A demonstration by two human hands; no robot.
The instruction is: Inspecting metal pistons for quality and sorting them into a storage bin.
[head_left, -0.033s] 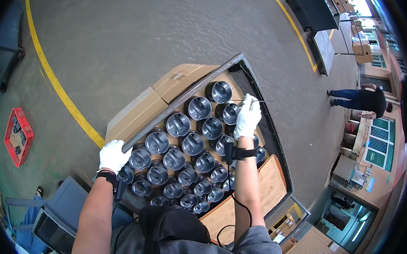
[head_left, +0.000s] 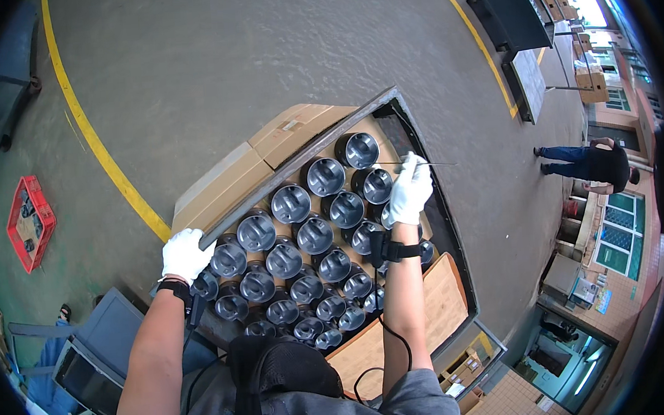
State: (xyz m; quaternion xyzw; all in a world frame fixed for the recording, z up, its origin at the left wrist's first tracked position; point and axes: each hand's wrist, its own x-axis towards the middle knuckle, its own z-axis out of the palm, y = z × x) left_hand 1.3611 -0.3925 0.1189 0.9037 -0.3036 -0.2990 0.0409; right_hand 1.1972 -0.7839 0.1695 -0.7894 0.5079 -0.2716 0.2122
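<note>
Rows of grey metal engine pistons point(head_left: 315, 235) stand with their hollow ends up on cardboard inside a metal-framed bin point(head_left: 406, 112). My left hand point(head_left: 187, 256), in a white glove, grips the bin's rim at its near left corner. Over the right side of the pistons, my gloved right hand point(head_left: 411, 191) pinches a thin metal rod point(head_left: 442, 163). One end of the rod points left toward the far piston point(head_left: 361, 151); the other sticks out past the bin's right edge. Whether its left tip touches that piston I cannot tell.
A wooden board point(head_left: 407, 321) lies in the bin's near right part. Folded cardboard point(head_left: 268, 150) hangs along its left side. A red crate point(head_left: 32, 224) with dark parts stands on the floor at left. One person point(head_left: 592, 165) stands at far right, near carts point(head_left: 514, 17).
My right hand and the rod have shifted slightly to the right. My left hand stays on the rim, and the pistons have not moved.
</note>
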